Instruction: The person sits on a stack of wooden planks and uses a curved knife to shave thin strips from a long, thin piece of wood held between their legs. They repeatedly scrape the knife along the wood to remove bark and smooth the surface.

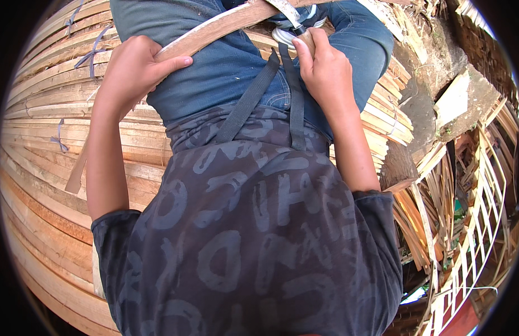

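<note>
My left hand (133,70) is closed around the near end of a long wooden strip (217,28), its thumb lying along the wood. The strip slants up to the right above my jeans and leaves the view at the top. In my right hand (328,67) is a knife (286,9), gripped by its wooden handle, thumb stretched along it. Its metal blade points up and left and crosses over the strip; the blade's tip is cut off by the top edge. The strip's lower end, past my left palm, is hidden by the hand.
Bundled wooden slats (58,145), tied with purple strings (91,54), spread out at the left and under my legs. On the right are stones (466,103), a heap of thin split strips (413,224) and a pale lattice of slats (466,263). White coiled cord (284,38) lies between my legs.
</note>
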`<state>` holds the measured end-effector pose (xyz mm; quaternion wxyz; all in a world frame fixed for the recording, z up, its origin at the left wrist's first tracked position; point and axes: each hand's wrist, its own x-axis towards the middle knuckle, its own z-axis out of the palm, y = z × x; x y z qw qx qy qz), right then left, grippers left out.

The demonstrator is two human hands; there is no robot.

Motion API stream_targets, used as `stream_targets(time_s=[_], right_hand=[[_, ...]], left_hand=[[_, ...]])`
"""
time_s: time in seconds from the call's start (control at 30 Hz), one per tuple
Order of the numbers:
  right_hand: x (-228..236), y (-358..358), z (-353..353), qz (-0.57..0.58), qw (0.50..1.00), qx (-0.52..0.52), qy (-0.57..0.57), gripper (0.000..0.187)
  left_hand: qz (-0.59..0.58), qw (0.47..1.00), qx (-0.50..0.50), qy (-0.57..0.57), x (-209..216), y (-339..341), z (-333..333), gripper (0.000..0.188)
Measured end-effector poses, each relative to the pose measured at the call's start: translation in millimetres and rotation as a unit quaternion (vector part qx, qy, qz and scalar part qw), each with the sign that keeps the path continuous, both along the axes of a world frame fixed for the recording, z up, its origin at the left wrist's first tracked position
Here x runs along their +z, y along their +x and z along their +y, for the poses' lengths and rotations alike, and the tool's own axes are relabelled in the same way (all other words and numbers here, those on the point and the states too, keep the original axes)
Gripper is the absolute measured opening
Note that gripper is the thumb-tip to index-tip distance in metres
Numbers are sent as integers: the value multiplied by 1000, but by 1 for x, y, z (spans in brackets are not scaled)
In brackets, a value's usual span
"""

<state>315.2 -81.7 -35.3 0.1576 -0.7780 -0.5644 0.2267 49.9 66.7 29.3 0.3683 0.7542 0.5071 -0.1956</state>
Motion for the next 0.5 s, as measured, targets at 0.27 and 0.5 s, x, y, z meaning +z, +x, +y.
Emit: stream_targets(time_s=[0.27, 0.5], right_hand=[[-13, 89, -12, -81, 992, -89, -41, 33], [0, 14, 4, 42, 998, -39, -19, 31]], left_hand=[[-13, 999, 29, -11, 0, 2, 0, 60], [14, 999, -5, 35, -4, -2, -3, 67]])
